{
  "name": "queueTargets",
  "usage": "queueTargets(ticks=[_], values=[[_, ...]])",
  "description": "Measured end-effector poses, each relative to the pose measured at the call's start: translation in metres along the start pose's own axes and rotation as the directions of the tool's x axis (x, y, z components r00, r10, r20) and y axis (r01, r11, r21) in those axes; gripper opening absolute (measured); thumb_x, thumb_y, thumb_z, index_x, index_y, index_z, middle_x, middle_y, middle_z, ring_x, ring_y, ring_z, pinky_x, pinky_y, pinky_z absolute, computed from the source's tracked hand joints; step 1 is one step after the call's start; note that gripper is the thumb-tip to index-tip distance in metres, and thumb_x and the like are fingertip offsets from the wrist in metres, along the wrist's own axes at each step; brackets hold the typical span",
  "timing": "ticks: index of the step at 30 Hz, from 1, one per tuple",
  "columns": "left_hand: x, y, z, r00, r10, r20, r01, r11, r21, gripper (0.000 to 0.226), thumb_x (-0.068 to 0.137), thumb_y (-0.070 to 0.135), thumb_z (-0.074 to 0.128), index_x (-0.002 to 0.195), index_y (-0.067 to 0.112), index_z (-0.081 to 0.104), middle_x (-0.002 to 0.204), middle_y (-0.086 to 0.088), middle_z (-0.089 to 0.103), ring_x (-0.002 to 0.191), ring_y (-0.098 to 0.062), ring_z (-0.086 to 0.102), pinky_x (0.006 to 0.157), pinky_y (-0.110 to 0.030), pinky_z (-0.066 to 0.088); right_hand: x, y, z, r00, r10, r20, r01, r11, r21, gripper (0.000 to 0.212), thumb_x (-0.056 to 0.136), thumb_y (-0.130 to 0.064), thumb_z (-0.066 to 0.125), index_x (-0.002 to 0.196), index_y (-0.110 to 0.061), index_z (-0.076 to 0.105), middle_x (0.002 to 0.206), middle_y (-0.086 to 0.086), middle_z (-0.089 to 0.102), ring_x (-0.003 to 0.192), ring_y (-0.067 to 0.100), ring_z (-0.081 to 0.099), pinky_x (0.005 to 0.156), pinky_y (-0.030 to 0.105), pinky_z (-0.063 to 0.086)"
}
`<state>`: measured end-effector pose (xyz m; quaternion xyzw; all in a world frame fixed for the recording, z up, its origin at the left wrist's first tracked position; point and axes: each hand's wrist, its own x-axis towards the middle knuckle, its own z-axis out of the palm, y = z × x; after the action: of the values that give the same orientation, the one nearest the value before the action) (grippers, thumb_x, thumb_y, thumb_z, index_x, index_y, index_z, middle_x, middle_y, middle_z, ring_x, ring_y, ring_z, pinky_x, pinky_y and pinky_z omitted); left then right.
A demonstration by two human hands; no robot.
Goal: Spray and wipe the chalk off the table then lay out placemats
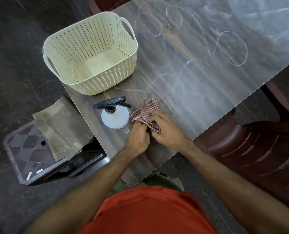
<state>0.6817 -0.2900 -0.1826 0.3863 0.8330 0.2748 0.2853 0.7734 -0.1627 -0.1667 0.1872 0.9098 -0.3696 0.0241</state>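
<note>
A red-and-white checked cloth (146, 111) lies bunched on the dark wood table (199, 92) near its front edge. My left hand (137, 141) and my right hand (167, 132) both grip the cloth, close together. A white spray bottle (114, 117) with a black trigger head stands just left of the cloth. White chalk loops and smears (236, 48) cover the table's middle and far side. Olive woven placemats (64, 125) lie on a chair to the left of the table.
A cream perforated plastic basket (89, 53), with nothing in it, stands on the table's left corner. The chair on the left has a patterned seat (27, 149) with two chalk pieces (34, 173). Dark red plastic chairs (258, 149) stand at the right.
</note>
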Motion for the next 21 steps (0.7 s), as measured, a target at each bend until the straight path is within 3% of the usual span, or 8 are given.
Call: queueTargets(ticks=[4, 7, 9, 11, 12, 15, 17, 21], values=[[-0.02, -0.014, -0.004, 1.0, -0.008, -0.022, 0.008, 1.0, 0.001, 0.032, 0.089, 0.01, 0.053, 0.12, 0.006, 0.062, 0.12, -0.007, 0.056, 0.114, -0.023, 0.049, 0.103, -0.037, 0.041, -0.012, 0.009, 0.02, 0.997, 0.012, 0.078, -0.001, 0.99, -0.141, 0.065, 0.083, -0.042, 0.053, 0.14, -0.011, 0.05, 0.157, 0.01, 0.031, 0.143, 0.027, 0.029, 0.118, 0.04, 0.024], [-0.025, -0.012, -0.007, 0.99, -0.128, -0.059, 0.127, 0.992, -0.027, 0.043, 0.093, 0.013, 0.056, 0.135, 0.006, 0.055, 0.14, -0.01, 0.05, 0.131, -0.025, 0.045, 0.113, -0.033, 0.033, -0.016, 0.01, 0.025, 0.997, 0.008, 0.076, -0.002, 0.997, -0.08, 0.062, 0.089, -0.046, 0.047, 0.139, -0.009, 0.052, 0.154, 0.011, 0.036, 0.142, 0.025, 0.03, 0.12, 0.04, 0.021], [-0.027, -0.008, -0.011, 0.978, -0.188, -0.095, 0.182, 0.981, -0.067, 0.04, 0.094, 0.015, 0.059, 0.133, 0.007, 0.057, 0.138, -0.009, 0.052, 0.129, -0.022, 0.047, 0.11, -0.029, 0.034, -0.013, 0.007, 0.021, 0.996, 0.069, -0.061, -0.065, 0.995, 0.07, 0.045, 0.094, -0.033, 0.052, 0.129, -0.006, 0.06, 0.141, 0.012, 0.051, 0.13, 0.022, 0.044, 0.114, 0.043, 0.033], [-0.029, -0.008, -0.018, 0.963, -0.214, -0.161, 0.194, 0.972, -0.133, 0.027, 0.093, 0.017, 0.061, 0.119, 0.013, 0.065, 0.121, -0.004, 0.061, 0.113, -0.018, 0.057, 0.1, -0.029, 0.045, -0.005, 0.011, 0.015, 0.934, 0.235, -0.271, -0.19, 0.965, 0.18, 0.033, 0.094, -0.023, 0.06, 0.121, -0.003, 0.063, 0.121, 0.011, 0.058, 0.112, 0.018, 0.052, 0.102, 0.043, 0.044], [-0.031, -0.009, -0.022, 0.954, -0.238, -0.185, 0.205, 0.962, -0.178, 0.02, 0.092, 0.019, 0.061, 0.111, 0.018, 0.068, 0.11, 0.001, 0.066, 0.102, -0.014, 0.062, 0.092, -0.031, 0.051, 0.0, 0.012, 0.01, 0.89, 0.336, -0.308, -0.28, 0.937, 0.21, 0.033, 0.093, -0.025, 0.064, 0.119, -0.005, 0.063, 0.116, 0.01, 0.058, 0.107, 0.017, 0.052, 0.098, 0.04, 0.046], [-0.044, -0.013, -0.033, 0.922, -0.302, -0.242, 0.24, 0.937, -0.256, 0.008, 0.09, 0.032, 0.061, 0.087, 0.028, 0.067, 0.08, 0.012, 0.07, 0.074, -0.005, 0.066, 0.07, -0.034, 0.057, 0.014, 0.014, 0.005, 0.86, 0.466, -0.208, -0.446, 0.884, 0.139, 0.039, 0.085, -0.037, 0.071, 0.11, -0.009, 0.06, 0.105, 0.006, 0.058, 0.095, 0.015, 0.049, 0.076, 0.028, 0.039], [-0.058, -0.019, -0.042, 0.89, -0.309, -0.336, 0.218, 0.934, -0.282, 0.022, 0.087, 0.043, 0.059, 0.076, 0.025, 0.065, 0.067, 0.011, 0.067, 0.065, -0.008, 0.064, 0.064, -0.033, 0.054, 0.021, 0.009, 0.004, 0.859, 0.485, -0.163, -0.468, 0.873, 0.135, 0.033, 0.082, -0.033, 0.075, 0.102, -0.013, 0.057, 0.096, -0.001, 0.057, 0.083, 0.013, 0.051, 0.065, 0.026, 0.036], [-0.07, -0.041, -0.069, 0.794, -0.268, -0.546, 0.074, 0.934, -0.35, 0.029, 0.083, 0.046, 0.062, 0.08, 0.017, 0.058, 0.072, 0.003, 0.061, 0.066, -0.016, 0.057, 0.064, -0.039, 0.051, 0.035, 0.0, -0.002, 0.818, 0.575, -0.009, -0.556, 0.795, 0.242, 0.017, 0.081, -0.02, 0.074, 0.077, -0.017, 0.058, 0.072, -0.007, 0.059, 0.066, 0.011, 0.059, 0.051, 0.022, 0.041]])
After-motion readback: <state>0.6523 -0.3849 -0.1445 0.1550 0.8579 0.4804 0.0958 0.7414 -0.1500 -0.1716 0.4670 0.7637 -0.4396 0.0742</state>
